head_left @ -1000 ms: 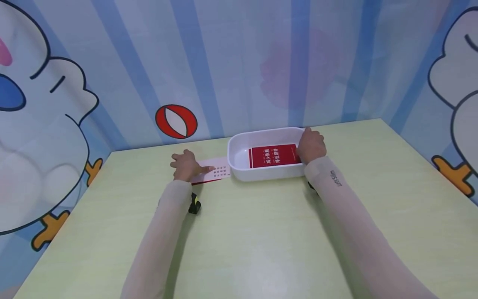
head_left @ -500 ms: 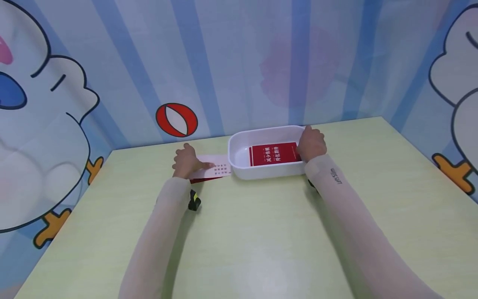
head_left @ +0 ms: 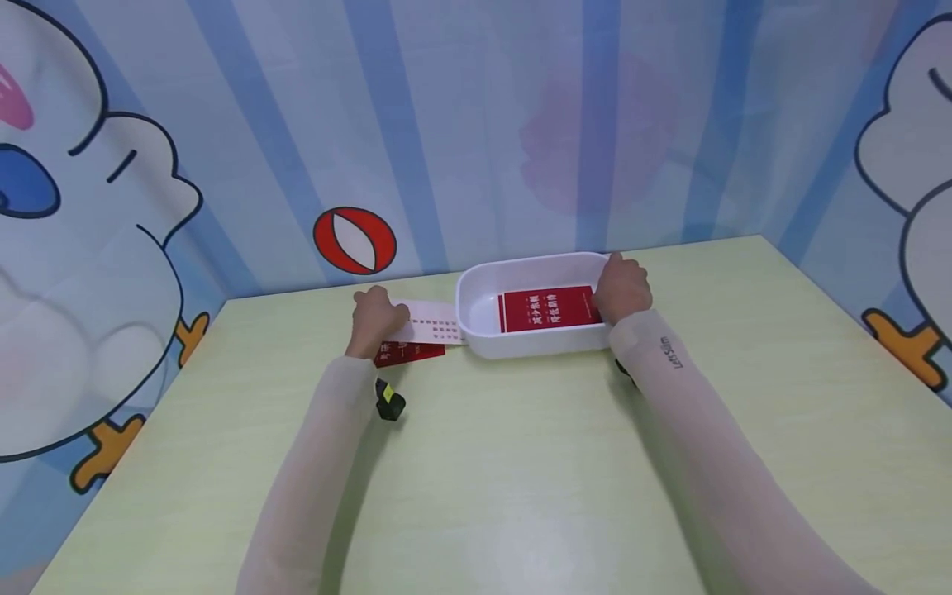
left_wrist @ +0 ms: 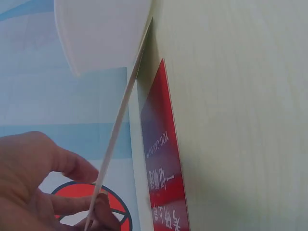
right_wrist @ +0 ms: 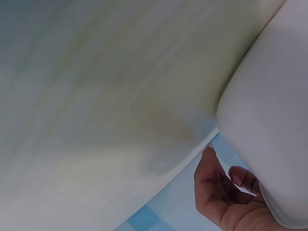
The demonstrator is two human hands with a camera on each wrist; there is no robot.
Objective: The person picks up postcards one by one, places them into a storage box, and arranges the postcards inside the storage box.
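White card [head_left: 434, 322], lifted at its left edge by the left hand [head_left: 377, 318], which pinches it between thumb and fingertips [left_wrist: 98, 199]; in the left wrist view the card slopes up from the table, its far end down near the white tray [left_wrist: 103, 33]. A red card [head_left: 407, 352] lies flat on the table [head_left: 521, 463] beneath and just in front of it, partly covered.

To do this step well, the pinch should probably stay at the very edge and the lift stay shallow, so that the thin card bends little and only one card comes up; the red card below looks liable to drag along if the fingers press down.

The white card's long axis runs left to right, its right end pointing at the tray's left wall and close to or touching it; which, the views do not settle. Its printed rows face up.

The right hand [head_left: 623, 287] holds the tray's right end, fingers [right_wrist: 240, 178] curled round the rim. Inside the tray a second red card [head_left: 549, 308] lies flat, long axis also left to right. A small black-and-yellow clip [head_left: 388, 402] sits at the left wrist.
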